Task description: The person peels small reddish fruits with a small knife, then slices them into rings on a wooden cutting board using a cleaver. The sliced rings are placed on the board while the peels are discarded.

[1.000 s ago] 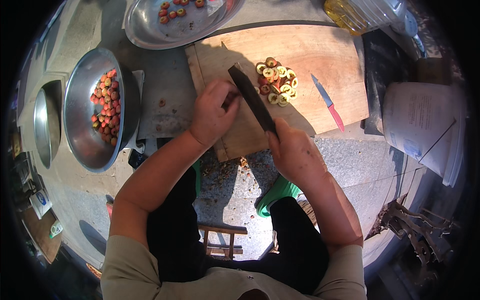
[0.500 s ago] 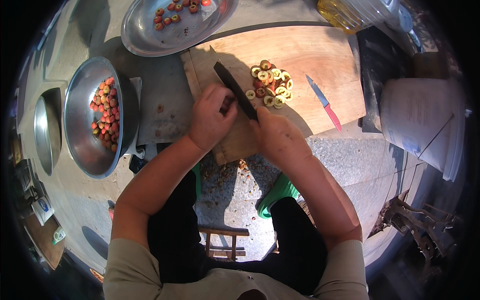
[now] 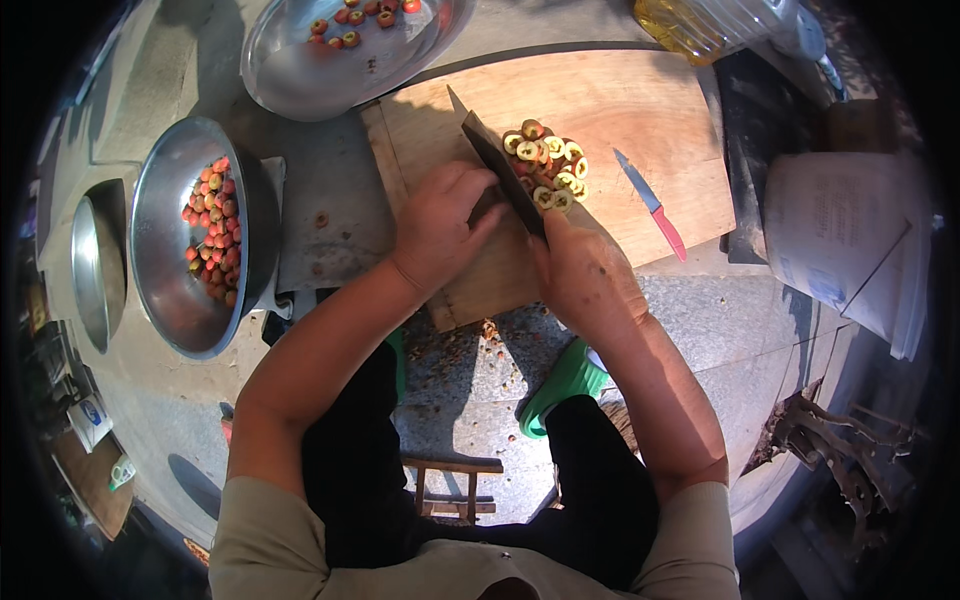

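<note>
My right hand grips the handle end of a cleaver with a broad dark blade, held edge-down over a wooden cutting board. Left of the blade, my left hand rests over the board, fingers curled and thumb drawn in toward the steel. Whatever those fingers pinch is hidden by them. Just right of the blade lies a heap of cut red fruits like hawthorns, many of them pale-fleshed rings with open centres. A small knife with a red handle lies farther right on the board.
A deep steel basin of whole red fruits stands at left, with another metal bowl beyond it. At the back, a shallow basin holds several fruits. An oil bottle and a white bucket are at right.
Both hands and the cleaver have shifted right, bringing the blade against the heap of cut fruits. A ring that lay apart on the left side of the heap no longer shows separately.
</note>
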`<state>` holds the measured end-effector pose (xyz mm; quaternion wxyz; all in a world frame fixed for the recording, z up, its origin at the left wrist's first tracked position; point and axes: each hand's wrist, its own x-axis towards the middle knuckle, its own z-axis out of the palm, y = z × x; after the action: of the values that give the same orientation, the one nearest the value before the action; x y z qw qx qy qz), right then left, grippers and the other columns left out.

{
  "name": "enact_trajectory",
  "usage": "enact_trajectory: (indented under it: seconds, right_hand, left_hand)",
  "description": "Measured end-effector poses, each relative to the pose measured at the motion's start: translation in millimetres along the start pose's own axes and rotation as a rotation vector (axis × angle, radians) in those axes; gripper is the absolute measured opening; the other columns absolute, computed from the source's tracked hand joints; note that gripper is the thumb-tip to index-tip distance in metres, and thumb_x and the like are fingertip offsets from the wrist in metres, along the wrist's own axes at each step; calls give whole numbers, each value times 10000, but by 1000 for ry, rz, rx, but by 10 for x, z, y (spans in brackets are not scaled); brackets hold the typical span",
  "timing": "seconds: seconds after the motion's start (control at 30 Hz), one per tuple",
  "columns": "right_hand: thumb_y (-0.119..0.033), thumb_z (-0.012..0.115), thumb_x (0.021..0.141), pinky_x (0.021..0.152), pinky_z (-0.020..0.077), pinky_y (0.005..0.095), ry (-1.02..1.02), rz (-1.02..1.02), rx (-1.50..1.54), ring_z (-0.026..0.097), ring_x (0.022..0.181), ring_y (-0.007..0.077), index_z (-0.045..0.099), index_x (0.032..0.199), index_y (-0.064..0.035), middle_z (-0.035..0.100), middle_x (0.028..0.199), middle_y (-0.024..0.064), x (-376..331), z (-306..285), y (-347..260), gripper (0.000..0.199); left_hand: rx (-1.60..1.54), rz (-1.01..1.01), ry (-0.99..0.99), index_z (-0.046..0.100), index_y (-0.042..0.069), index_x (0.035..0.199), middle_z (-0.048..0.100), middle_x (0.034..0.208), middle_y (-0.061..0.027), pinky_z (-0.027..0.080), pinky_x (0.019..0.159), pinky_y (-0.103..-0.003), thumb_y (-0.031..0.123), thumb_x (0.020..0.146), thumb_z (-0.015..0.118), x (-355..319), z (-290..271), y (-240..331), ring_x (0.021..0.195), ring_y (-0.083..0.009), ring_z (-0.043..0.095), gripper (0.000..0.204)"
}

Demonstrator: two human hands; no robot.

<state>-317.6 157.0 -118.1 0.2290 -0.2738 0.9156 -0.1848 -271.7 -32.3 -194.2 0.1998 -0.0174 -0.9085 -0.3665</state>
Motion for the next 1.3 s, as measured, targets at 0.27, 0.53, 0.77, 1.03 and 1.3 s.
enact_trajectory:
  seconds: [0.27, 0.53, 0.77, 1.03, 1.3]
  right_hand:
    - [-225, 552, 1027, 687, 534, 560, 84, 27, 120, 682, 795, 473, 547, 1105, 6, 686, 828, 277, 127, 91, 7, 244]
    - [-193, 562, 1031, 728, 537, 528, 222, 57, 259, 678, 857, 498, 573, 1271, -25, 693, 895, 294, 11, 88, 68, 293]
    - [-199, 579, 1019, 733, 526, 554, 13, -9, 209, 676, 861, 486, 561, 1256, -33, 695, 888, 278, -127, -70, 5, 290]
    - [-257, 586, 1011, 725, 517, 575, -84, -27, 99, 671, 834, 482, 552, 1198, -42, 684, 844, 274, -101, -54, 34, 286]
    - [-232, 583, 1014, 727, 516, 591, -80, 89, 183, 667, 831, 504, 574, 1139, -16, 676, 823, 299, -96, -63, 82, 250]
  left_hand:
    - [-67, -25, 20, 638, 53, 1040, 635, 974, -141, 549, 754, -427, 55, 846, 725, 132, -23, 35, 879, -334, 659, 213]
    - [-46, -64, 271, 652, 30, 1073, 645, 954, -147, 524, 712, -373, 10, 885, 692, 982, -365, -319, 803, -265, 662, 193]
    - [770, -369, -102, 671, 73, 1163, 677, 1223, -203, 534, 937, -492, 135, 946, 593, 1667, -812, -1318, 1159, -369, 649, 239]
    - [839, -413, -284, 663, 96, 1195, 701, 1177, -209, 533, 964, -507, 189, 975, 554, 1774, -842, -1786, 1135, -389, 668, 262]
    - [698, -356, -186, 683, 79, 1119, 726, 1077, -205, 552, 898, -497, 159, 899, 617, 1755, -834, -1640, 1033, -383, 697, 244]
